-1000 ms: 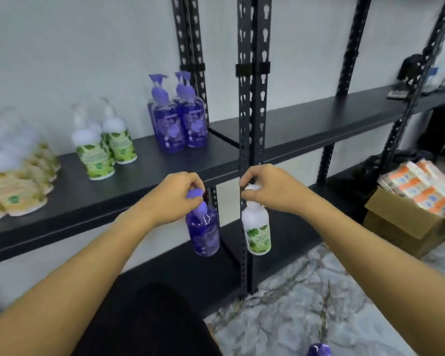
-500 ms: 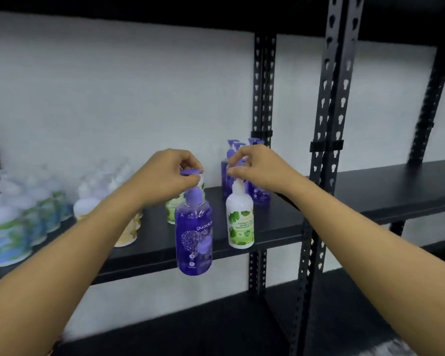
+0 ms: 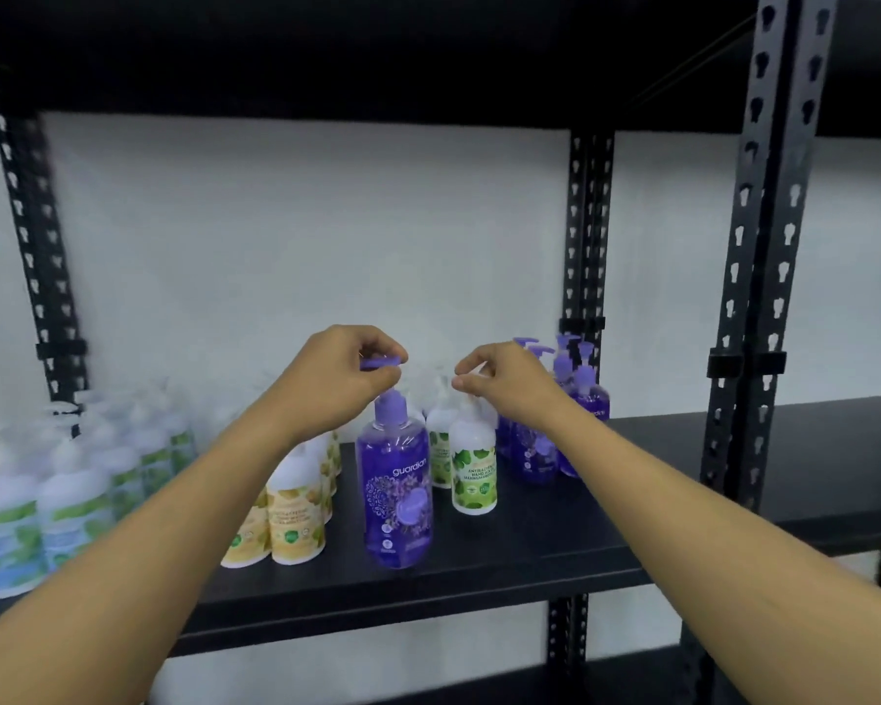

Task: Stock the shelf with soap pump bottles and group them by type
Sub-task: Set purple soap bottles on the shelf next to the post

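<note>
My left hand (image 3: 342, 379) grips the pump head of a purple soap bottle (image 3: 397, 485), which hangs upright over the front of the black shelf (image 3: 555, 552). My right hand (image 3: 504, 384) pinches the pump of a white bottle with a green leaf label (image 3: 473, 465), held upright just in front of other green-label bottles (image 3: 438, 440). A group of purple bottles (image 3: 555, 414) stands behind my right wrist at the back of the shelf. Whether either held bottle touches the shelf I cannot tell.
Yellow-label white bottles (image 3: 296, 511) stand left of the purple bottle, and blurred blue-green-label white bottles (image 3: 47, 501) fill the far left. Black perforated uprights (image 3: 764, 297) rise at the right. Another shelf board (image 3: 326, 53) runs overhead. Bare shelf extends to the right.
Both hands have lifted the two bottles from below shelf level up and forward over the shelf. The view has risen, so the shelf and its bottle groups fill the frame.
</note>
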The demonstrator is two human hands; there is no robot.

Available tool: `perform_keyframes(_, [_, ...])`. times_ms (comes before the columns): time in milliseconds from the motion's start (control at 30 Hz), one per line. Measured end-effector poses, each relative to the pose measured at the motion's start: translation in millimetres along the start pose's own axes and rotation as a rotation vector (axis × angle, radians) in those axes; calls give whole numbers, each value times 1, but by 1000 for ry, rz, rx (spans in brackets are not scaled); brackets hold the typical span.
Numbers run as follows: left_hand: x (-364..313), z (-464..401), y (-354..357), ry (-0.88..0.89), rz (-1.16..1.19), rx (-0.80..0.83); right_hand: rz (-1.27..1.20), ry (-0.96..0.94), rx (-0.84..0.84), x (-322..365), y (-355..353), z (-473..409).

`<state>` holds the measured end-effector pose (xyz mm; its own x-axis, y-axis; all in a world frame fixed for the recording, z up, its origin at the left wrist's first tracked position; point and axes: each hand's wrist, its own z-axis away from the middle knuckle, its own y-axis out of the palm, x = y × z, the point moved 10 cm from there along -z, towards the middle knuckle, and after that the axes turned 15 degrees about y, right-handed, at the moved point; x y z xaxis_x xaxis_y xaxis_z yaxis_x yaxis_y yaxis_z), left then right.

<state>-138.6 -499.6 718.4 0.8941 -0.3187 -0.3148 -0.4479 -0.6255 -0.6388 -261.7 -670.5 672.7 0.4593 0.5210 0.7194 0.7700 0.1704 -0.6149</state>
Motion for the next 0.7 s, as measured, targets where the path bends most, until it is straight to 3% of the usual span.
perform_keyframes(700, [26, -10, 18, -3, 45, 21, -53, 5, -2, -16, 39, -39])
